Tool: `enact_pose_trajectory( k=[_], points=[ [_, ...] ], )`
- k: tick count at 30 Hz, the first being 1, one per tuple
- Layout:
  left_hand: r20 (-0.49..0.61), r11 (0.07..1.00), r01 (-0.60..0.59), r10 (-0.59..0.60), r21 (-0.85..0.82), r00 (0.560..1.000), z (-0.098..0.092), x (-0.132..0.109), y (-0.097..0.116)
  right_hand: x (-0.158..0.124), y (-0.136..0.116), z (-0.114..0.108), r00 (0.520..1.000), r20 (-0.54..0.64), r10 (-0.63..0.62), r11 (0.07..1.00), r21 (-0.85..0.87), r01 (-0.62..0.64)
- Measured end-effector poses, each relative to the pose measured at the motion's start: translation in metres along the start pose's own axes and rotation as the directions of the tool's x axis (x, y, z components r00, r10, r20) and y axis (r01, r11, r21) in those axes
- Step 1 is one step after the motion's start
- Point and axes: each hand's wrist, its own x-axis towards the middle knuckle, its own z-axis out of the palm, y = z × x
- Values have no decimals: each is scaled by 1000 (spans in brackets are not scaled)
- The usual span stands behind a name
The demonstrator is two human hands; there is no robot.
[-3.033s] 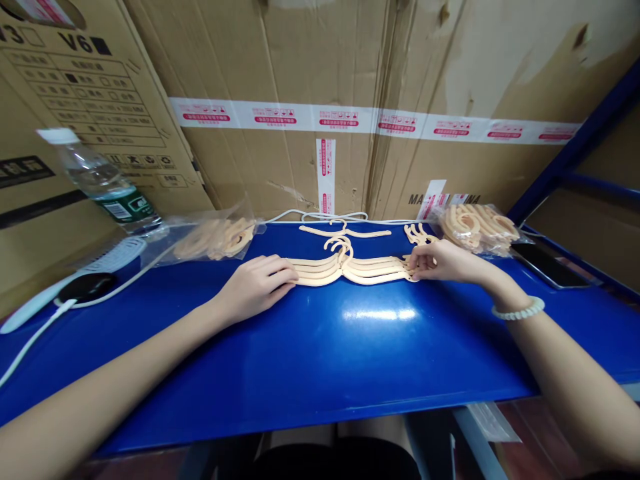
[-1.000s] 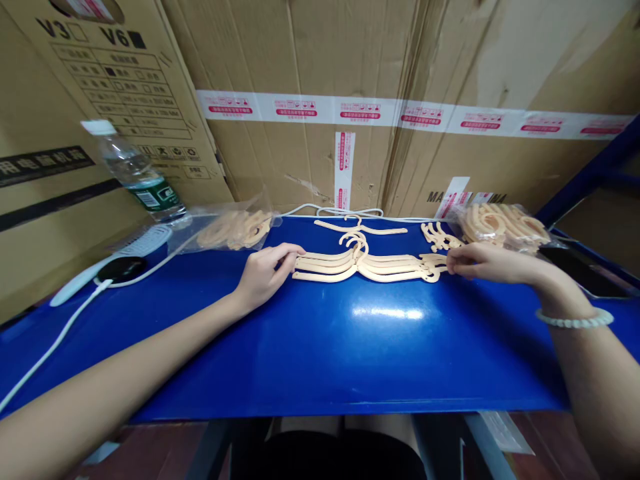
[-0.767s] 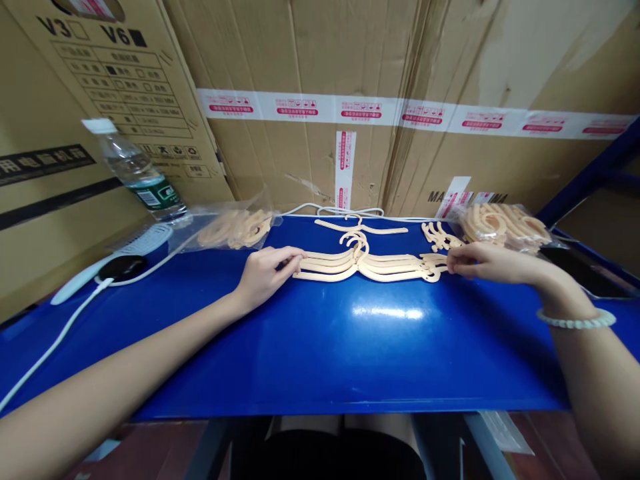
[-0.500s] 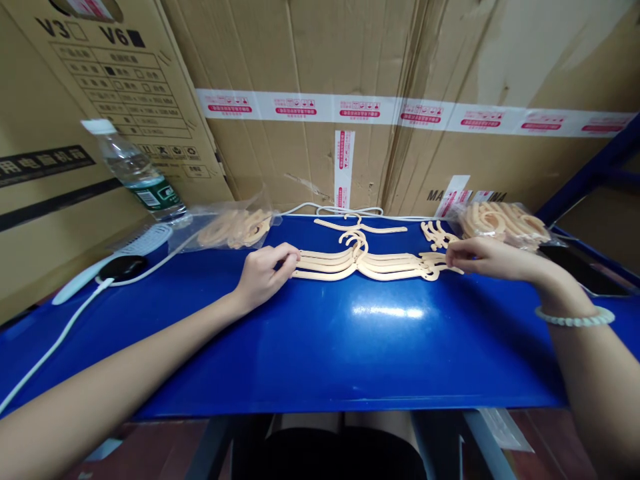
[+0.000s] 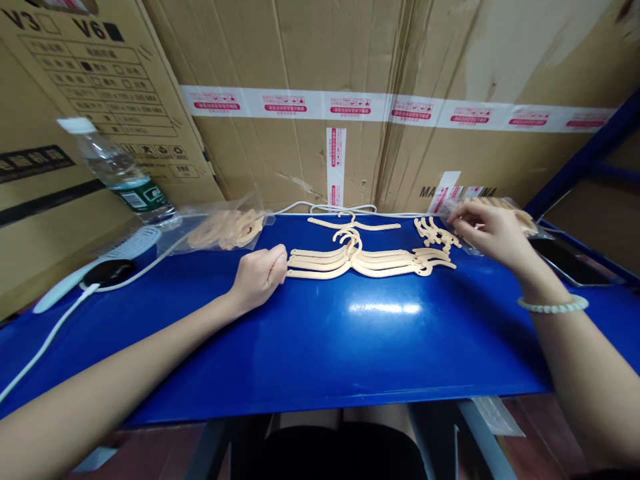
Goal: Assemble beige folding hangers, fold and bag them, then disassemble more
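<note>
Lifted off the right end of the stack of cream plastic clothes hangers (image 5: 370,261), the right hand (image 5: 493,230) has been carried to the upper right. Its gathered fingertips are laid on the clear plastic bag of more hangers (image 5: 526,221); whether the film is pinched cannot be told. The stack is left flat at centre on the glossy blue table (image 5: 350,347), hooks nested. It is apparently kept aligned by the left hand (image 5: 257,277), which is curled into a loose fist and butted against its left ends.

From the near edge of the blue table (image 5: 320,360), the lone head view looks forward and down, close, toward the hangers (image 5: 370,263) near its far edge.
</note>
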Motion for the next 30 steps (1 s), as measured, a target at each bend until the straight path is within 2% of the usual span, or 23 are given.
enact_pose_trajectory(
  k=[3,5,8,11,14,18,25,30],
  points=[
    [-31,991,-119,121,66,992,2,-1,2,-1,-2,8,993,-108,42,998,47,-37],
    [-39,963,-228,236,142,971,3,-1,6,-1,-3,17,990,-129,52,996,73,-43],
    [-15,897,-390,402,207,916,2,0,14,1,-3,34,996,-82,26,994,103,-17],
    [27,853,-491,494,177,869,2,0,22,9,-6,51,999,-14,-42,996,84,43],
    [57,836,-526,524,155,850,2,0,25,23,-9,65,993,67,-95,995,0,96],
    [34,816,-559,561,145,827,2,0,24,48,-10,79,977,207,-50,990,-120,76],
    [93,841,-525,517,134,851,7,-1,24,79,0,99,965,262,27,979,-201,27],
    [96,836,-542,535,80,839,7,-1,27,80,2,106,942,333,-28,982,-168,89]
  ],
)
